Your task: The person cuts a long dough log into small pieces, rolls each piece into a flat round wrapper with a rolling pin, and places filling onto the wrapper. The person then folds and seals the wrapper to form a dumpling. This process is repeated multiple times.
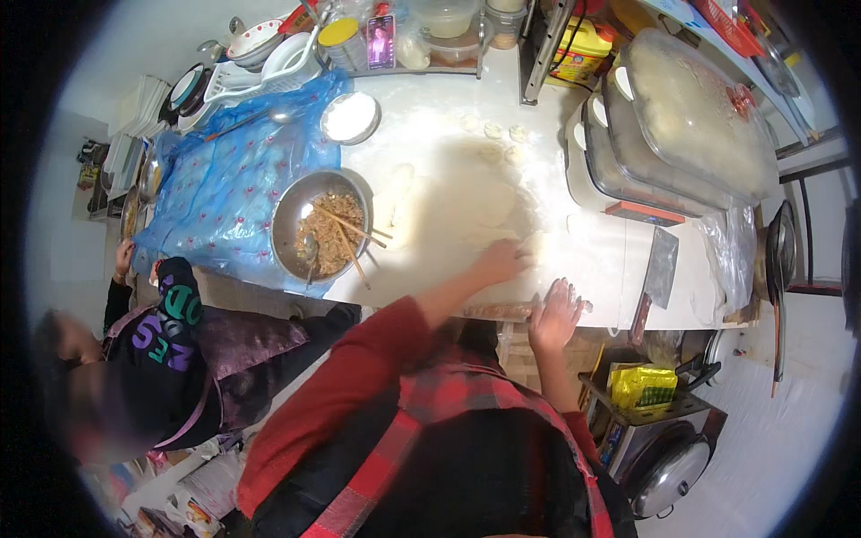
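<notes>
My left hand (503, 262) reaches over the floured white tabletop (417, 276), its blurred fingertips at a pale piece of dough (537, 243). Whether the fingers grip that piece is unclear. My right hand (558, 315), dusted with flour, lies over the right end of a wooden rolling pin (498, 310) along the front edge, fingers stretched and slightly apart. Small dough rounds (514, 156) sit farther back, and one small piece (572, 224) lies to the right. To the left, a steel bowl (279, 232) contains minced filling (334, 222), chopsticks (353, 259) and a spoon (310, 249).
A cleaver (659, 265) lies at right, its handle at the front edge. Behind it stands a stacked steamer (699, 128) with a clear lid. A bowl of white powder (350, 118) borders blue plastic sheeting (222, 181). Another person (161, 336) stands at left, a hand at the sheeting.
</notes>
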The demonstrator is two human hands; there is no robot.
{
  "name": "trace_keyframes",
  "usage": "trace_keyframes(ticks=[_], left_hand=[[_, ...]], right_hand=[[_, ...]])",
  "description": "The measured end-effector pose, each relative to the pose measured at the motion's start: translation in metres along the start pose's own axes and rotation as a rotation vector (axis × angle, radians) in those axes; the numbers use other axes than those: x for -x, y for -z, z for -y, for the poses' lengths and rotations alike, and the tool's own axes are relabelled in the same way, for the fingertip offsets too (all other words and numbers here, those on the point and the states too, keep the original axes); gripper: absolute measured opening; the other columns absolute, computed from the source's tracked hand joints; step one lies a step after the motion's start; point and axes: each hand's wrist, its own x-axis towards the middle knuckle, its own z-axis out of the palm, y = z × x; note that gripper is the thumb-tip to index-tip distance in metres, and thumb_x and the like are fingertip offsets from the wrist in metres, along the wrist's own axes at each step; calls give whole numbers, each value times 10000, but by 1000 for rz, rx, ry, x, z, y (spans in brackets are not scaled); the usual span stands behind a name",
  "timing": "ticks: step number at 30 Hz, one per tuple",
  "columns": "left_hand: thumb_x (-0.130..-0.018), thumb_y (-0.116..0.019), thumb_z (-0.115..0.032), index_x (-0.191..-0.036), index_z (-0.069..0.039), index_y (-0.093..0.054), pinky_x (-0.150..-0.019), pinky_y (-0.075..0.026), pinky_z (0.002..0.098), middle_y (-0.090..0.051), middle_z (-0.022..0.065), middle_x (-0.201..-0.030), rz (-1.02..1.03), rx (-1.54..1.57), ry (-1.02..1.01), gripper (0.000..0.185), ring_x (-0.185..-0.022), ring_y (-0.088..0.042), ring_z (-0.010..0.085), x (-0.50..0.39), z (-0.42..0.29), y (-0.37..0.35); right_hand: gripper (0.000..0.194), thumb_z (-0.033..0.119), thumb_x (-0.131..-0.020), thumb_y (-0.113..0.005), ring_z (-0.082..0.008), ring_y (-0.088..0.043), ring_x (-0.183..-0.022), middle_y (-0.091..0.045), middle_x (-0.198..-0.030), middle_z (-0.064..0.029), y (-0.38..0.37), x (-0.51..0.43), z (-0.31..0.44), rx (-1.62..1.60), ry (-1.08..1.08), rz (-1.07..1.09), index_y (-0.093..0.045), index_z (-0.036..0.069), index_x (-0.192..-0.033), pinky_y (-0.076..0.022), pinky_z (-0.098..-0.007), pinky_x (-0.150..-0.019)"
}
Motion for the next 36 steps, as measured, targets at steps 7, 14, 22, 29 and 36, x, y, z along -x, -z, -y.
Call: trace_keyframes(ticks=[7, 14, 22, 29, 36], left_hand=[[-801, -634, -338, -888, -52, -707, -830, -496, 487, -676, 198, -898, 260, -229, 191, 308, -896, -644, 368, 80, 22, 57], [-799, -597, -358, -904, -67, -700, -804, -504, 482, -674, 189, -904, 589, -296, 218, 327, -884, -638, 383, 46, -6, 77], [-795, -618, -280, -970, -48, -680, -796, -510, 480, -680, 182, -908, 280, -215, -69, 297, -869, -644, 376, 64, 32, 70], [-794, -648, -229, -1064, -38, -647, -809, -506, 463, -680, 183, -947, 240, -168, 233, 330, -889, -646, 367, 82, 0, 91], [-844, -622, -228, -1119, -59, -655, -912, -480, 442, -650, 197, -1112, 454, -180, 105, 324, -1056, -605, 361, 65, -7, 83]], right_hand=[[584, 277, -933, -527, -352, -390, -1381, -437, -1452, -250, -8, -13, 35, 33, 36, -123, -435, -75, -1389, -232, -531, -1156], [683, 361, -947, -485, -362, -281, -1433, -342, -1524, -218, -34, -77, 48, -8, -92, -177, -303, -17, -1486, -156, -524, -1180], [676, 398, -990, -405, -378, -265, -1439, -327, -1529, -230, -2, 16, 35, 43, -125, 24, -281, -43, -1486, -147, -502, -1189], [682, 389, -975, -412, -366, -278, -1434, -310, -1535, -244, -21, -38, 46, 34, -149, -41, -300, -71, -1467, -154, -491, -1193], [655, 343, -957, -462, -314, -293, -1436, -335, -1537, -188, -7, 17, 29, 56, -130, 79, -308, -17, -1483, -157, -492, -1192]])
